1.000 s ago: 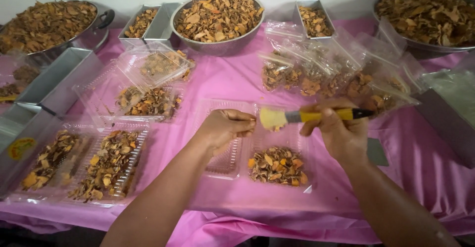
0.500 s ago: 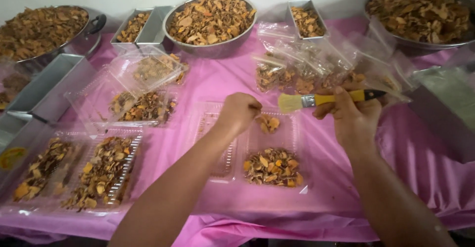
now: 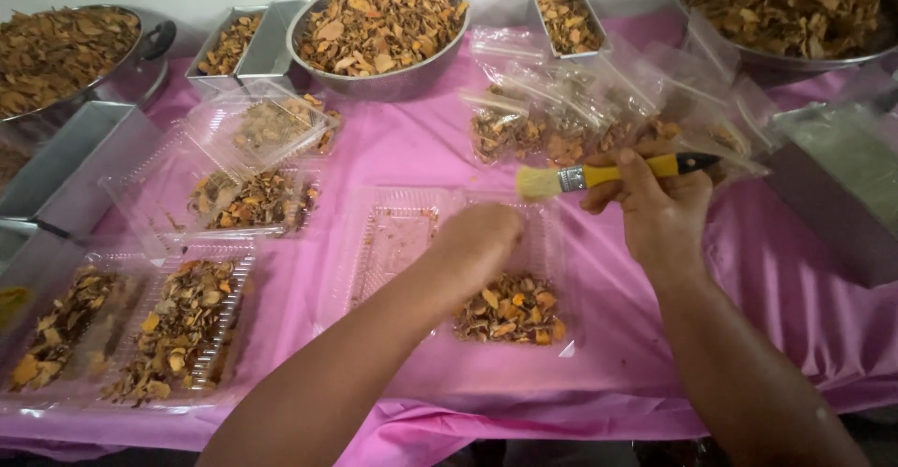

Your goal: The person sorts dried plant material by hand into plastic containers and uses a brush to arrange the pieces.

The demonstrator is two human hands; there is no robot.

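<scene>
My right hand (image 3: 659,207) grips a yellow-handled paintbrush (image 3: 608,173), held level with its pale bristles pointing left. My left hand (image 3: 477,243) is curled, knuckles up, over an open clear plastic clamshell box (image 3: 393,243) on the pink tablecloth. What its fingers hold is hidden. The box's right half carries a heap of dried brown and orange chips (image 3: 513,308); its left half is almost bare.
More clear boxes of chips (image 3: 253,201) lie at the left and front left (image 3: 178,327). A steel bowl of chips (image 3: 379,23) stands at the back, with other bowls at both corners. Small metal tins (image 3: 566,14) and filled plastic bags (image 3: 561,121) sit behind the brush.
My left hand has dropped from the box's far edge onto its middle. The brush has stayed raised, drifting slightly right and up from the box.
</scene>
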